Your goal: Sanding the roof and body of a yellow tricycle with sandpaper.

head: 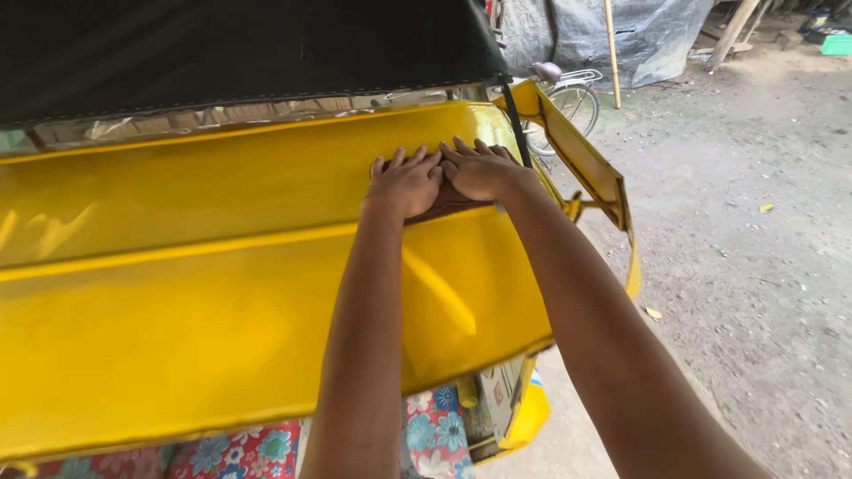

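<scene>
Both hands are up on the glossy yellow painted metal panel (222, 266), side by side, and pinned beneath them is a dark brownish pad or cloth (448, 204). The left hand (406, 184) sits flat, fingers extended and close together, pressing down rather than gripping. The right hand (482, 170) lies just beside it, touching at the fingertips, also spread flat on top of the pad. The pad peeks out below the palms, towards the person, right on the raised ridge that runs left to right across the panel. That ridge is the long axis here, and the pad lies along it, near the panel's right end. Both hands are equally on it; neither leads. Whether any fingers curl around the pad's far edge, I cannot tell. Above hangs a black fabric canopy (248, 53); a parked bicycle (568, 98) stands beyond on the grey dirt ground (754, 248).
</scene>
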